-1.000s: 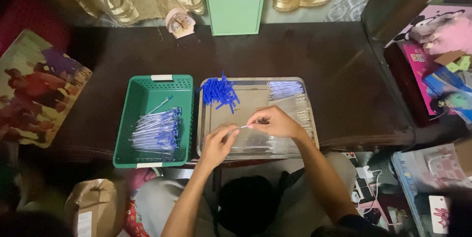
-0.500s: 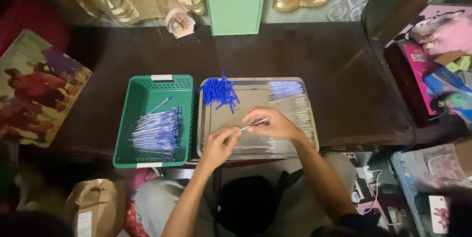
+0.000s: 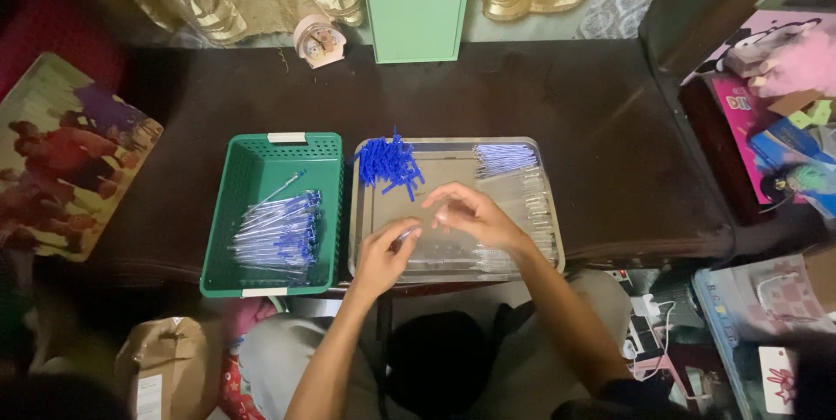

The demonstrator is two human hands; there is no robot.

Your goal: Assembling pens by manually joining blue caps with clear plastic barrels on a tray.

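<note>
A metal tray (image 3: 544, 233) on the dark table holds a heap of blue pen caps (image 3: 388, 162), a bunch of blue refills (image 3: 505, 158) and clear pen barrels (image 3: 533, 202). My left hand (image 3: 383, 255) pinches a clear pen barrel (image 3: 406, 234) over the tray's near side. My right hand (image 3: 466, 215) hovers just to its right with fingers curled; whether it holds anything I cannot tell. A green basket (image 3: 252, 168) to the left holds several assembled blue pens (image 3: 280, 233).
A green box (image 3: 416, 4) stands at the table's far edge beside a small pink object (image 3: 318, 40). A picture board (image 3: 65, 154) lies at left. Toys and boxes (image 3: 775, 124) crowd the right. A brown paper bag (image 3: 161, 368) sits near my knee.
My hands, joined on one pen barrel before, have drawn slightly apart. The left hand keeps the barrel and the right hand has lifted a little to the right.
</note>
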